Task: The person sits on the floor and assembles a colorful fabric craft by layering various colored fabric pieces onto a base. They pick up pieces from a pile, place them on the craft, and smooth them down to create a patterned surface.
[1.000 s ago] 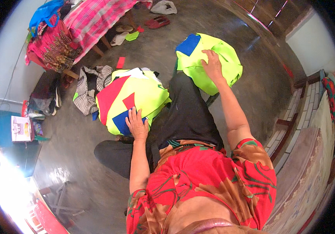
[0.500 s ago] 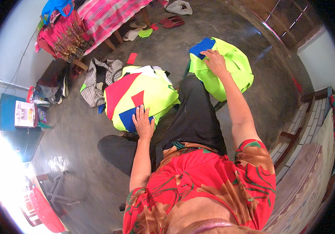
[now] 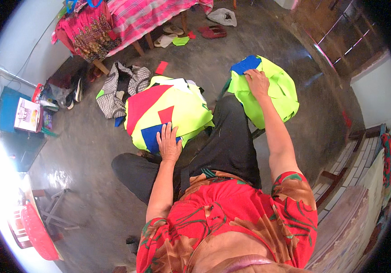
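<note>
On the left, a bulky pile of yellow-green fabric [image 3: 191, 111] has a red panel [image 3: 143, 107], a small red piece and a blue piece [image 3: 150, 136] on top. My left hand [image 3: 170, 144] lies on the blue piece, fingers stretched and slightly spread. To the right, a second heap of yellow-green fabric [image 3: 279, 91] rests on a support mostly hidden under it. A blue fabric piece [image 3: 246, 64] sits at its far left edge. My right hand [image 3: 258, 84] reaches over this heap, its fingers extended against the blue piece's near edge.
A checked grey cloth [image 3: 112, 101] lies beyond the left pile, near a red scrap [image 3: 161, 68] on the floor. Shoes [image 3: 213, 32] and a white plastic bag [image 3: 223, 17] are by the pink-covered table [image 3: 150, 18]. A red chair [image 3: 40, 232] stands at lower left.
The view has shifted, so the room appears moved. My left hand stays on the blue piece. My right hand's fingers have drawn slightly back toward the blue piece's near edge.
</note>
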Motion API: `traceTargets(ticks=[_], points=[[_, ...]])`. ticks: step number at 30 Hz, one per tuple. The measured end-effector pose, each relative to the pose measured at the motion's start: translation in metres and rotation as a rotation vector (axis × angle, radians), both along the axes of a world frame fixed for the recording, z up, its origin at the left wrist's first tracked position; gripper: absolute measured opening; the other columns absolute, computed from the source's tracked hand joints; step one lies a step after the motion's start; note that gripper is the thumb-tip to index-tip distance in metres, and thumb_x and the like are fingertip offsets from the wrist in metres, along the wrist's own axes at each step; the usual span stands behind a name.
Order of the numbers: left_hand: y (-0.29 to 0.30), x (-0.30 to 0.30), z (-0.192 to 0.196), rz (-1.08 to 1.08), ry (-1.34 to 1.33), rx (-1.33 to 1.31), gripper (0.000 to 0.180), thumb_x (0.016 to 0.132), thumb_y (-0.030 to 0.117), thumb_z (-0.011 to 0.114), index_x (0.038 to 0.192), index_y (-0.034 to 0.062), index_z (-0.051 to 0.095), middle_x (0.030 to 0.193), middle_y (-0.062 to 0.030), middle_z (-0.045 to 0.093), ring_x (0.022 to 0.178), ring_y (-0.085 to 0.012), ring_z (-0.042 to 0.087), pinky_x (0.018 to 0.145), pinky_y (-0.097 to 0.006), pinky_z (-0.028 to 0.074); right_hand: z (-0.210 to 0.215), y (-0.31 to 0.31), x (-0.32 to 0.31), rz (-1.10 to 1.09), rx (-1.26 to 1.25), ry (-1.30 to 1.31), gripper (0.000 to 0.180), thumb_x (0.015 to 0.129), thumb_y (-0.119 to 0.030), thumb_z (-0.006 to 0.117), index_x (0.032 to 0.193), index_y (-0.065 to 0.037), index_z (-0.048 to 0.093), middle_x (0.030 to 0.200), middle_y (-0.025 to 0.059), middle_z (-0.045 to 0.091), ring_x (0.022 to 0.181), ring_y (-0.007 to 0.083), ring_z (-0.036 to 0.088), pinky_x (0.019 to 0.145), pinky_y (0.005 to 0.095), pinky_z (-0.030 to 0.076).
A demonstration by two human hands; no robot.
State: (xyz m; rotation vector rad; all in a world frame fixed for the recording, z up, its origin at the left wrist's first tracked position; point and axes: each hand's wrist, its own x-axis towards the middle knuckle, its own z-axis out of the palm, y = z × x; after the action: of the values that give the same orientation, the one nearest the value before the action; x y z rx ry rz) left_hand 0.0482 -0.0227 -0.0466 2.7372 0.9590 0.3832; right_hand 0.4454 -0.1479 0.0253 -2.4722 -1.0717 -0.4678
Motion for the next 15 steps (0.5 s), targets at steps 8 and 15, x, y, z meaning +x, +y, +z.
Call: traceTargets(ticks=[8, 15], points=[[-0.002, 0.000, 0.003, -0.012, -0.042, -0.023, 0.063, 0.073, 0.015, 0.072, 0.130, 0.0138, 0.046, 0.146, -0.0094, 0.031, 0.136, -0.0290, 0.026, 0.108, -0.053, 0.022, -0.001, 0.007, 0.027, -0.006, 0.477, 0.403, 0.023, 0.085, -0.027, 0.065, 0.099, -0.010, 0.066, 0.096, 0.0047, 0.068, 0.088, 0.0243, 0.062, 0.079, 0.0343, 0.048], [0.000, -0.002, 0.003, 0.000, -0.048, -0.023, 0.061, 0.074, 0.014, 0.071, 0.129, 0.0145, 0.045, 0.143, -0.0097, 0.034, 0.136, -0.0292, 0.027, 0.109, -0.052, 0.021, 0.052, 0.037, -0.023, 0.311, 0.855, 1.025, 0.015, 0.092, -0.023, 0.060, 0.098, -0.009, 0.059, 0.093, -0.0030, 0.058, 0.080, 0.0064, 0.055, 0.071, 0.0242, 0.050]])
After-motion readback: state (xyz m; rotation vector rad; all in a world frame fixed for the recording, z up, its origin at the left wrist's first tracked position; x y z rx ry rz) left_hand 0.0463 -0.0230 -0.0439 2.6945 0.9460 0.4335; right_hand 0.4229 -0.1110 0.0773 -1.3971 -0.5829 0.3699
